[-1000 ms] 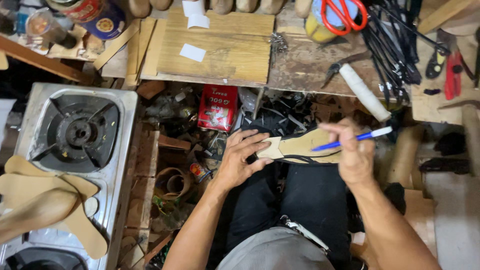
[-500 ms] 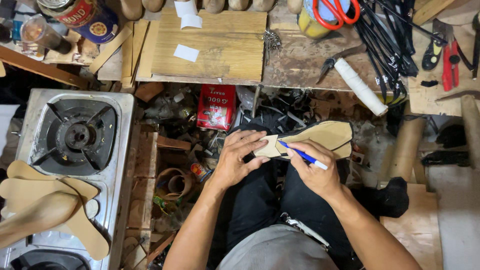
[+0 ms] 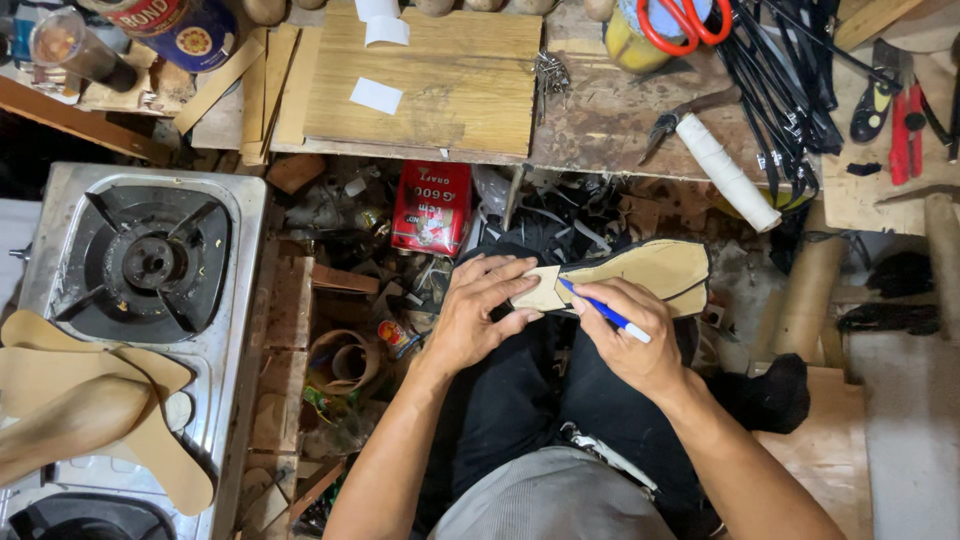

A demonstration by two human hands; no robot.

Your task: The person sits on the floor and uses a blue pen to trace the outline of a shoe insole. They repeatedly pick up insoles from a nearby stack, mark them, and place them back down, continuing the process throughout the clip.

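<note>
Two hands work over the person's lap, above black trousers. The left hand (image 3: 480, 310) presses a tan shoe sole (image 3: 640, 275) flat, fingers (image 3: 505, 278) spread over its heel end and over a small paper piece laid there. The right hand (image 3: 625, 340) has its fingers clenched around a blue pen (image 3: 605, 312), whose tip touches the sole just beside the paper piece. The sole lies across the lap, toe end pointing to the person's right, with a dark line already running along its far edge.

Progress, as judged: part of the outline appears drawn at the toe side; the heel end under the pen looks only partly marked, so tracing seems unfinished.

Left of the lap, a gas stove (image 3: 140, 265) stands on the floor side, with flat tan sole blanks (image 3: 150, 400) and a wooden shoe form (image 3: 70, 425) resting on it. Between stove and knees lie scraps, a tape roll (image 3: 345, 360) and a red box (image 3: 432, 208). Beyond these, the surface (image 3: 600, 125) carries a wooden board (image 3: 430, 85), pliers with a white wrapped handle (image 3: 715, 160), black straps (image 3: 775, 80) and red-handled scissors (image 3: 685, 20).

Change from the earlier frames: the pen was lifted clear at the toe side, then came down toward the heel end; the left hand has stayed on the sole
</note>
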